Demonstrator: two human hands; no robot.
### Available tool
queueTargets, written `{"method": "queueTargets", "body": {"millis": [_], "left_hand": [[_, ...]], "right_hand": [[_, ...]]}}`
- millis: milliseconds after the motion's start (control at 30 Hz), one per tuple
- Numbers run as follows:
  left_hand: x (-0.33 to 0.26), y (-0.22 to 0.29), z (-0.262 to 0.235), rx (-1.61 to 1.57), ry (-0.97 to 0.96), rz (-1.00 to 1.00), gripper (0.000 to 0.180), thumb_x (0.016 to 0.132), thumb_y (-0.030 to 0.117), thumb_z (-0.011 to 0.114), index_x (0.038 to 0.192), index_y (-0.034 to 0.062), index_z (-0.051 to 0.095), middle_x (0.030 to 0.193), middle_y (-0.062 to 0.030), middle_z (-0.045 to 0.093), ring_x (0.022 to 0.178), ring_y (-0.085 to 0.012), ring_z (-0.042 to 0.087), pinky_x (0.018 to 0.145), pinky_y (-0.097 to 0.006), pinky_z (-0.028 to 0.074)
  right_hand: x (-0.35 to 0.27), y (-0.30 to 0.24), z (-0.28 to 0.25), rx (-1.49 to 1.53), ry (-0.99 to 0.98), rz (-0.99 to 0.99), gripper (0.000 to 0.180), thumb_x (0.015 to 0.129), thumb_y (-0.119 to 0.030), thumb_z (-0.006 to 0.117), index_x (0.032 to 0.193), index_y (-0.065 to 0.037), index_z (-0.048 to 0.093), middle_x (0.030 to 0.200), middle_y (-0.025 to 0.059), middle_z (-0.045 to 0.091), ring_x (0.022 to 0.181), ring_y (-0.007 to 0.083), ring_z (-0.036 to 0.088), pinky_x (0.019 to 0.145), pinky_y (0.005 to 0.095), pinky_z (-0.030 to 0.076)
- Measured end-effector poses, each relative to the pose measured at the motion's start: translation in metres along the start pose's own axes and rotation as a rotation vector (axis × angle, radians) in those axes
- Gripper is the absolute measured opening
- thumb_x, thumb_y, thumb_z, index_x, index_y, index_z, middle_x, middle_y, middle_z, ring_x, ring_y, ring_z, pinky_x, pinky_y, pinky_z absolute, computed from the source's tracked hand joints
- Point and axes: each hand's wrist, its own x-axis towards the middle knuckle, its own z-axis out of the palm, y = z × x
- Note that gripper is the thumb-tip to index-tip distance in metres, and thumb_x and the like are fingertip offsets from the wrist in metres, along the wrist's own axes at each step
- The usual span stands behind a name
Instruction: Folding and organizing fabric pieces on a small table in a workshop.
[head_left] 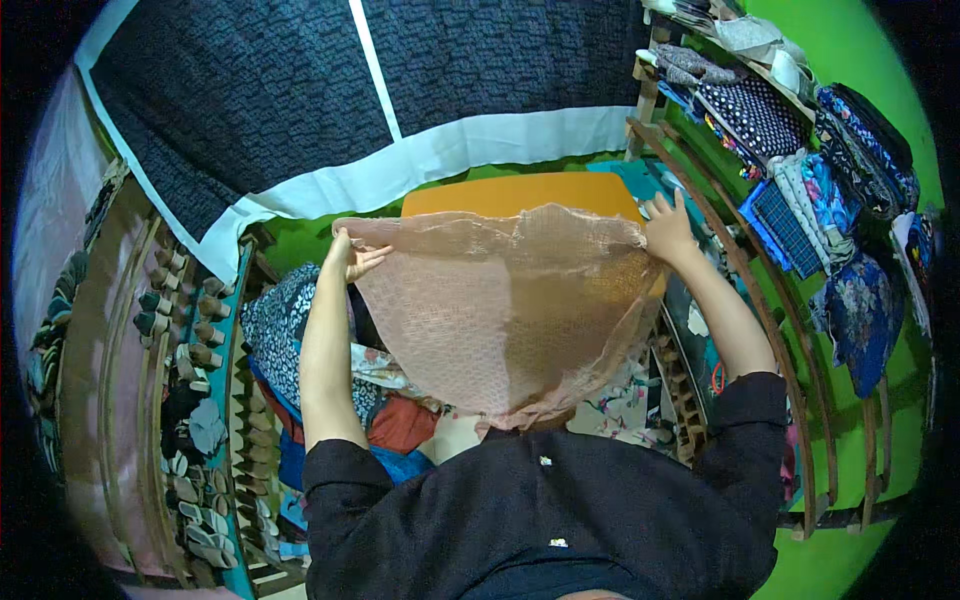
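A dark curtain (240,100) with white borders spans the far side as you work in a black shirt (450,530), seen along the near edge. Curved wooden rails (741,258) run down your right, with clothes heaped beyond them, among them a dark polka-dot cloth (750,115). In the middle, between your hands, hangs a sheer pink cloth (440,320), spread wide, its near end gathered just beside your shirt. An orange board (520,192) stands behind it, showing past its far edge. Near your left forearm lies a dark cloth with white print (275,320); nearer you is a smaller reddish-brown cloth (400,425). Your left hand (365,260) grips the pink cloth's far left corner at the thumb, fingers extended; your right hand (668,230) pinches its far right corner, one finger raised.
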Motion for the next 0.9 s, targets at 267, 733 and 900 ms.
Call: {"method": "queueTargets", "body": {"millis": [267, 733, 900], "left_hand": [[0.011, 0.03, 0.036, -0.057, 0.131, 0.178, 0.046, 0.089, 0.043, 0.027, 0.094, 0.0035, 0.051, 0.088, -0.0084, 0.055, 0.105, -0.0358, 0.049, 0.085, -0.061, 0.035], [-0.039, 0.087, 0.118, 2.442, 0.434, 0.982, 0.043, 0.076, 0.025, 0.053, 0.115, 0.0088, 0.049, 0.089, -0.0163, 0.06, 0.081, -0.0282, 0.057, 0.066, -0.038, 0.046], [0.004, 0.075, 0.052, 2.238, 0.194, 1.654, 0.036, 0.075, 0.025, 0.055, 0.11, 0.0187, 0.056, 0.104, -0.0058, 0.059, 0.096, -0.025, 0.055, 0.086, -0.036, 0.04]], "right_hand": [[0.033, -0.017, 0.074, 1.771, -0.773, 0.989, 0.025, 0.081, -0.024, 0.044, 0.088, -0.009, 0.061, 0.086, 0.0094, 0.063, 0.076, 0.0221, 0.061, 0.053, 0.0367, 0.048], [0.137, 0.038, -0.011, 0.651, 0.937, 0.364, 0.059, 0.08, -0.024, 0.055, 0.131, -0.021, 0.025, 0.136, 0.027, 0.008, 0.122, 0.0475, 0.017, 0.1, 0.0498, 0.021], [0.106, 0.027, 0.056, 0.543, 0.691, 0.314, 0.052, 0.078, -0.02, 0.056, 0.122, -0.039, 0.038, 0.131, 0.0255, 0.026, 0.115, 0.0411, 0.035, 0.096, 0.0466, 0.029]]}}
